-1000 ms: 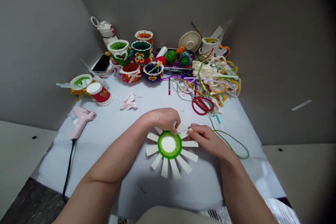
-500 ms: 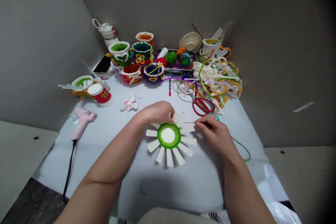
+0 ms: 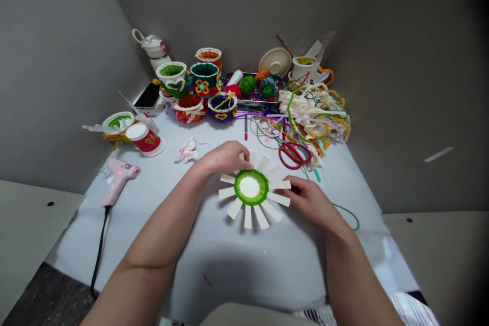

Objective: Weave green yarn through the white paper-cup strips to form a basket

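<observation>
Left hand [image 3: 223, 158] grips the far strips of the white splayed-strip paper cup with green-yarn-woven base [image 3: 250, 187]; right hand [image 3: 307, 201] pinches its right strips. Light, flimsy, easily creased; probably best held at the woven base.

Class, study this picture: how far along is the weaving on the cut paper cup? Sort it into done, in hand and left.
Done: the cut paper cup lies fanned into strips, with a narrow ring of green yarn woven round its base. In hand: the left hand holds the far strips; the right hand's fingers are at a right-side strip, yarn trailing behind. Left: most of each strip is bare.
</observation>
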Available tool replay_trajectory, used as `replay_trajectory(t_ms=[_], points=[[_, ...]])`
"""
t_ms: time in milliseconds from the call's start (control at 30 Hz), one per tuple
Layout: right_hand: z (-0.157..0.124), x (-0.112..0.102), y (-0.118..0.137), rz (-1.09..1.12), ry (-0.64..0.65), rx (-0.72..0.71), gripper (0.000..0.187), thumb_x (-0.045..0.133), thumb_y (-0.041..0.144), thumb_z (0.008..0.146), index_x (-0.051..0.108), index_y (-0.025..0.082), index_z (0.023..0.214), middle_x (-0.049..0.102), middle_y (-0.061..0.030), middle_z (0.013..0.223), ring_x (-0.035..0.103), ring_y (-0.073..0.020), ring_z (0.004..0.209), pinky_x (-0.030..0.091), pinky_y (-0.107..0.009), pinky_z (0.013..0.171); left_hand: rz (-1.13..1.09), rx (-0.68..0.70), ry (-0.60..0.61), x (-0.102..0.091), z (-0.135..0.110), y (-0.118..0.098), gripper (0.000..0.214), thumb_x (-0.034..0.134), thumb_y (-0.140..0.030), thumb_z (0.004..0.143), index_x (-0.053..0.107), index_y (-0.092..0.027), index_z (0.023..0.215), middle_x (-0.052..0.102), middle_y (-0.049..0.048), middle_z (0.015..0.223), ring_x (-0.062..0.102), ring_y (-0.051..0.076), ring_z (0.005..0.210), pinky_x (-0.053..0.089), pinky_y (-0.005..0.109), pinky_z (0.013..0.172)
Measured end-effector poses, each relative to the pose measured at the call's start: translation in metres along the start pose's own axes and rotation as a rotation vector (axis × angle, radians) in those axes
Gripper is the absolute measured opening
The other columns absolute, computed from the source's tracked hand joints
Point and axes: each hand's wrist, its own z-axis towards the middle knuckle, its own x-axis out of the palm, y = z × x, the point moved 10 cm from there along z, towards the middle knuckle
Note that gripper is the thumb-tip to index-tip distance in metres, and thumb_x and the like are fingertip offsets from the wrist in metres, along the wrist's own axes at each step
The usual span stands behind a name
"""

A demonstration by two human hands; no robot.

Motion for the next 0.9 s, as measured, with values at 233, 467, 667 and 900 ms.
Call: replay_trajectory(t_ms=[233,467,667,900], points=[[0.000,0.002,0.014,-0.072,-0.008,-0.158,0.018,0.054,0.031,0.088,0.067,0.018,0.091,0.064,-0.0075,0.094,0.058,-0.0196,0.088,0.046,-0.033,0.082,-0.052,-0.029,-0.050,-0.006,-0.002,-0.001,0.023,0.062,-0.038,0.071,0.071,-0.017,0.076,0.062,0.0002,0.067,0.051,0.012,0.062,0.036,0.023,0.058],[-0.002,0.009,0.003,0.157,0.026,-0.044,0.021,0.061,0.032,0.082,0.063,0.019,0.099,0.068,-0.0062,0.097,0.063,-0.0190,0.083,0.050,-0.029,0.072,-0.114,-0.081,-0.076,-0.008,-0.002,0.005,0.023,0.061,-0.037,0.071,0.070,-0.017,0.076,0.064,0.0007,0.071,0.054,0.013,0.064,0.037,0.023,0.059],[-0.001,-0.002,-0.003,0.110,-0.049,0.032,0.020,0.050,0.028,0.085,0.061,0.017,0.098,0.066,-0.0047,0.092,0.058,-0.0165,0.077,0.046,-0.028,0.068,-0.126,-0.134,-0.122,-0.006,0.004,0.018,0.025,0.062,-0.040,0.070,0.070,-0.016,0.076,0.066,0.0021,0.071,0.056,0.014,0.066,0.038,0.023,0.057],[-0.002,-0.010,0.001,0.094,-0.071,0.027,0.044,0.032,0.044,0.093,0.067,0.017,0.096,0.065,-0.0063,0.089,0.057,-0.0183,0.080,0.044,-0.030,0.074,-0.110,-0.177,-0.113,-0.004,0.003,0.018,0.022,0.060,-0.036,0.070,0.069,-0.016,0.076,0.067,0.0032,0.070,0.058,0.015,0.066,0.039,0.024,0.057]])
